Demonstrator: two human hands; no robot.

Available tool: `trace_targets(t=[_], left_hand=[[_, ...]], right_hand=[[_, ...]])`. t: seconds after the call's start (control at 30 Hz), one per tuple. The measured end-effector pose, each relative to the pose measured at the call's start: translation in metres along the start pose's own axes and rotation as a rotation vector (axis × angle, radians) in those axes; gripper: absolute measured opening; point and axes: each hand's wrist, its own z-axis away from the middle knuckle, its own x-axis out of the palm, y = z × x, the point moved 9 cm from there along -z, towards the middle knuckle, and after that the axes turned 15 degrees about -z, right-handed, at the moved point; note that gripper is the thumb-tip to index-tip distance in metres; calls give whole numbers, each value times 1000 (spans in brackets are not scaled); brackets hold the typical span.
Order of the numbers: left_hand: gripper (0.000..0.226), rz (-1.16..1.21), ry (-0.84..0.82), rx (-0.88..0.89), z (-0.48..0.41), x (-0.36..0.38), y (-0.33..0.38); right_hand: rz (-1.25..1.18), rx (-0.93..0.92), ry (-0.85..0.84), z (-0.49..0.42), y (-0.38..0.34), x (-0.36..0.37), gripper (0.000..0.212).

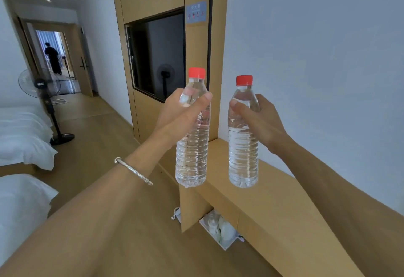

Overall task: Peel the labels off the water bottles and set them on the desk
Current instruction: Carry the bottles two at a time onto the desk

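Left hand (180, 118) gripping water-filled bottle (192, 158), right hand (263, 123) gripping second bottle (243, 156)

Only one camera was there, a wide-angle one worn on the person's head, so no second view shared the scene. It looked forward and down along the desk (277, 217), from above and a little left of the desk's near end. It was near: the left hand (181, 114) gripping the left bottle (192, 156) and the right hand (260, 121) gripping the right bottle (243, 156) stood large before the desk's far end, while the bed (24, 141) lay well apart, left of the desk.
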Motion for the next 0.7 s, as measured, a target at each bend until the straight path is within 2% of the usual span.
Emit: trace_targets(t=[0.07, 0.17, 0.3, 0.43, 0.6, 0.7], left_hand=[[31, -34, 9, 2, -24, 16, -6], [44, -73, 12, -3, -64, 39, -13], [61, -102, 59, -40, -109, 56, -27], [60, -110, 75, -63, -145, 70, -43], [63, -99, 65, -64, -183, 87, -69], [63, -76, 37, -82, -208, 100, -91]], right_hand=[[4, -9, -5, -31, 13, -3, 55], [18, -34, -30, -82, 25, -5, 56], [3, -65, -87, -137, 39, 1, 44], [-8, -76, -146, -175, 55, 12, 27], [-8, -94, -157, -214, 80, 22, 15], [19, -82, -139, -238, 98, 32, 29]])
